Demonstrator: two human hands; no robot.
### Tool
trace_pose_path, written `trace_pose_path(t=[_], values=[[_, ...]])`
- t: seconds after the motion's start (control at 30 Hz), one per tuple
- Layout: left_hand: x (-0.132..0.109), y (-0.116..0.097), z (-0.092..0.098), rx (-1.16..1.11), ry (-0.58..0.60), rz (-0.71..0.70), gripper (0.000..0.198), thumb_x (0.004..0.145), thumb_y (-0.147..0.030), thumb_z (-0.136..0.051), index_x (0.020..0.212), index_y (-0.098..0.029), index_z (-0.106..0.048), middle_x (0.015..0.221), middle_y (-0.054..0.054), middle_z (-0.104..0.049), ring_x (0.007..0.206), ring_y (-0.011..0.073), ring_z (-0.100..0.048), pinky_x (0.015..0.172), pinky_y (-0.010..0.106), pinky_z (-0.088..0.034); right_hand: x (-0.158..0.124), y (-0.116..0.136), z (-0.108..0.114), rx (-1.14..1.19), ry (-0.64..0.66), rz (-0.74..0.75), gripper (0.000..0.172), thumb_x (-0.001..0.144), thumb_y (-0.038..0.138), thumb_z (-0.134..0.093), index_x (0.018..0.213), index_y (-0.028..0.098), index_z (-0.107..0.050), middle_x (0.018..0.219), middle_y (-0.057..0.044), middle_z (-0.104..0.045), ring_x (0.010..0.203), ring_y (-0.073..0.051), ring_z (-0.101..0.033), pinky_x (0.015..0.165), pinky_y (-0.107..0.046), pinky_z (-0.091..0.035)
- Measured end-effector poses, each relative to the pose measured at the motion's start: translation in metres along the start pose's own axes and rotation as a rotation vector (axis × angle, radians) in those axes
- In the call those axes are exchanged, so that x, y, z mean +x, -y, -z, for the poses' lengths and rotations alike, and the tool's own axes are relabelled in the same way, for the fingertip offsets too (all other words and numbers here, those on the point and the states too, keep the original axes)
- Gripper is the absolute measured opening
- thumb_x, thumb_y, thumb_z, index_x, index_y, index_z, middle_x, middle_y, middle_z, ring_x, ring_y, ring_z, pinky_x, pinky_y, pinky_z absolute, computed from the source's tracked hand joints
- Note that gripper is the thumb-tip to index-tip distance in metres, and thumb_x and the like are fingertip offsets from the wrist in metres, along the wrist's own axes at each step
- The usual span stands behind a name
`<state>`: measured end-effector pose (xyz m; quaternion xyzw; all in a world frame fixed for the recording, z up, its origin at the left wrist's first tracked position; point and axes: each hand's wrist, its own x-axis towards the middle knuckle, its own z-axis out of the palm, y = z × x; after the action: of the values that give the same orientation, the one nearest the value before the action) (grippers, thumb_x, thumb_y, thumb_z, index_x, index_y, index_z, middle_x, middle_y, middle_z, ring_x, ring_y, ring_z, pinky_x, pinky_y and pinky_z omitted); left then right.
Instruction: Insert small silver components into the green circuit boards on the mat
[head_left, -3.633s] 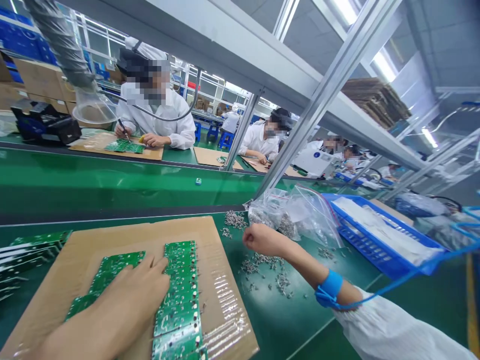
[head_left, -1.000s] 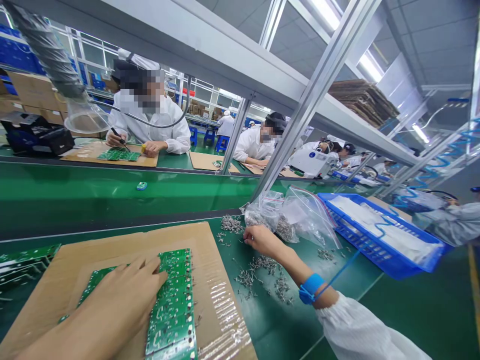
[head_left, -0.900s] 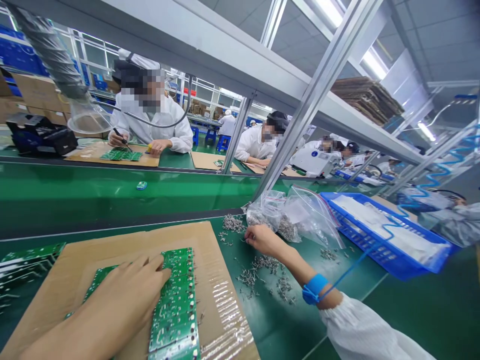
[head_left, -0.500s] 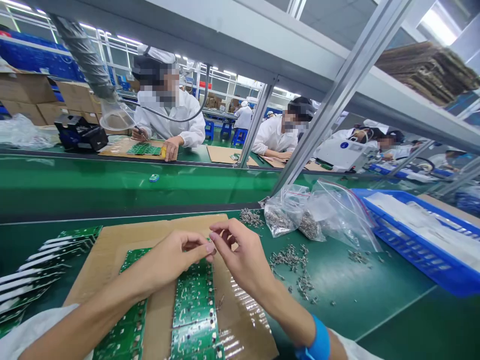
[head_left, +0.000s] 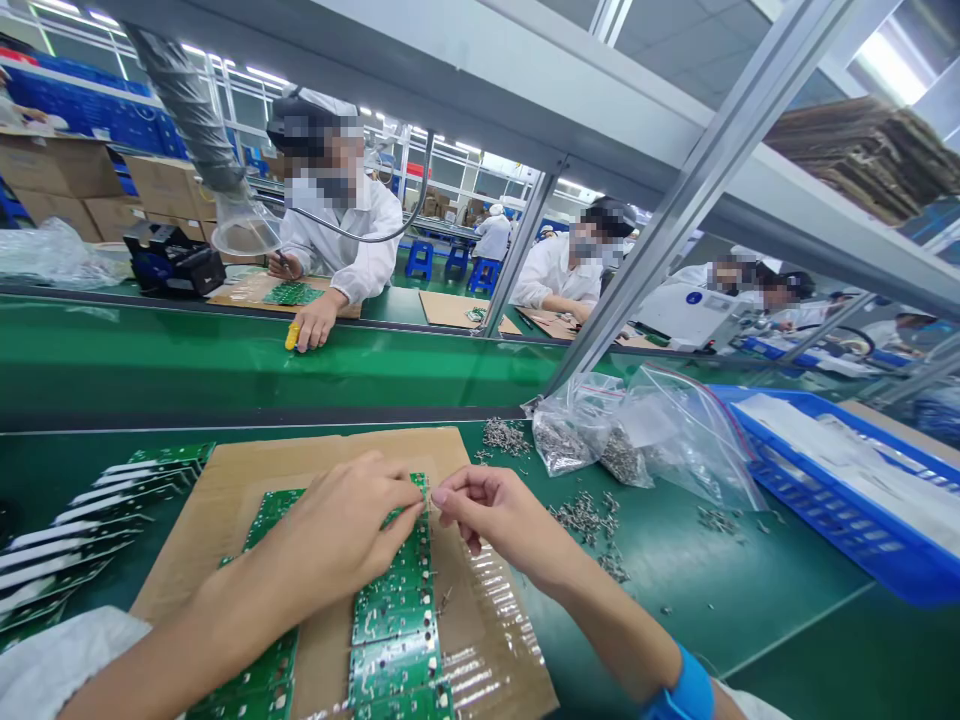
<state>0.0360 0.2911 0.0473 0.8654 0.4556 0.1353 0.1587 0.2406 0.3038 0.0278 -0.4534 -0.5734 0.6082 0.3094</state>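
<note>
My left hand (head_left: 349,515) reaches over a green circuit board (head_left: 397,615), its thumb and fingers pinched at the board's far right edge. Anything between those fingertips is too small to make out. My right hand (head_left: 502,515) faces it just off the same edge, with thumb and forefinger pressed together on something I cannot make out. A second circuit board (head_left: 259,660) lies partly hidden under my left forearm. Both boards rest on a sheet of cardboard (head_left: 225,490). A few tiny metal parts (head_left: 444,603) lie beside the right board's edge.
Piles of small metal parts (head_left: 585,515) lie right of the cardboard, near clear plastic bags (head_left: 562,445) and a blue basket (head_left: 847,520). Stacked circuit boards (head_left: 82,530) stand at left. Across the green channel (head_left: 187,365), a co-worker (head_left: 337,225) reaches out holding a yellow object (head_left: 292,336).
My left hand has turned palm-down and lowered onto the board's far edge. My right hand has dropped slightly. The co-worker opposite has moved the yellow object out over the channel; the small item there is gone from view.
</note>
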Motion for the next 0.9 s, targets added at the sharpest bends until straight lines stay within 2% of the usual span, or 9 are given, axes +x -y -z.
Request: trace_pose_path(t=[0.17,0.3,0.37,0.47,0.57,0.7,0.9], values=[[-0.004,-0.009,-0.004,0.264,0.131,-0.095,0.03,0.099,-0.02,-0.039,0.087,-0.021,-0.066,0.092,0.004,-0.063,0.087,0.0246,-0.058,0.067,0.036,-0.041,0.0,-0.004,0.005,0.021,0.115,-0.197,0.033,0.073,0.044,-0.081,0.068,0.017,-0.063,0.062,0.003,-0.06,0.049,-0.007,-0.045,0.044,-0.019,-0.034],[-0.006,-0.018,-0.003,0.335,0.228,-0.062,0.029,0.097,-0.014,-0.04,0.089,-0.02,-0.067,0.097,0.006,-0.065,0.094,0.0284,-0.06,0.073,0.042,-0.05,0.001,-0.011,0.003,-0.063,0.132,-0.266,0.018,0.077,0.03,-0.072,0.068,0.018,-0.064,0.059,0.004,-0.059,0.047,-0.007,-0.042,0.042,-0.019,-0.034],[-0.009,-0.021,-0.003,0.344,0.302,-0.009,0.027,0.094,-0.01,-0.045,0.099,-0.02,-0.07,0.105,0.008,-0.067,0.102,0.0315,-0.061,0.081,0.047,-0.052,0.001,-0.018,0.002,-0.172,0.099,-0.272,0.012,0.077,0.024,-0.065,0.067,0.018,-0.064,0.058,0.004,-0.059,0.046,-0.007,-0.041,0.042,-0.02,-0.032],[-0.016,-0.022,-0.005,0.357,0.456,0.084,0.04,0.082,-0.001,-0.054,0.113,-0.019,-0.071,0.122,0.011,-0.065,0.114,0.0355,-0.06,0.092,0.053,-0.051,0.001,-0.029,-0.002,-0.425,0.011,-0.228,0.012,0.072,0.017,-0.059,0.06,0.017,-0.062,0.053,0.004,-0.058,0.047,-0.008,-0.043,0.042,-0.021,-0.028],[-0.02,-0.024,-0.006,0.367,0.593,0.142,0.049,0.067,0.007,-0.06,0.109,-0.015,-0.073,0.129,0.015,-0.063,0.121,0.0393,-0.057,0.09,0.051,-0.055,-0.002,-0.04,-0.007,-0.593,-0.026,-0.166,0.016,0.071,0.016,-0.055,0.056,0.017,-0.062,0.05,0.003,-0.06,0.047,-0.009,-0.047,0.044,-0.022,-0.03],[-0.02,-0.027,-0.007,0.383,0.602,0.17,0.055,0.06,0.01,-0.061,0.106,-0.015,-0.074,0.124,0.016,-0.064,0.121,0.0422,-0.056,0.079,0.049,-0.059,-0.002,-0.049,-0.009,-0.615,-0.015,-0.162,0.016,0.073,0.019,-0.054,0.061,0.017,-0.065,0.05,0.002,-0.063,0.048,-0.01,-0.053,0.046,-0.021,-0.034],[-0.018,-0.026,-0.013,0.324,0.575,0.232,0.056,0.051,0.011,-0.068,0.1,-0.016,-0.076,0.122,0.02,-0.065,0.121,0.0449,-0.057,0.078,0.048,-0.061,0.004,-0.044,-0.006,-0.605,0.068,-0.197,0.018,0.069,0.016,-0.052,0.053,0.018,-0.061,0.05,0.003,-0.06,0.046,-0.008,-0.048,0.043,-0.02,-0.031]])
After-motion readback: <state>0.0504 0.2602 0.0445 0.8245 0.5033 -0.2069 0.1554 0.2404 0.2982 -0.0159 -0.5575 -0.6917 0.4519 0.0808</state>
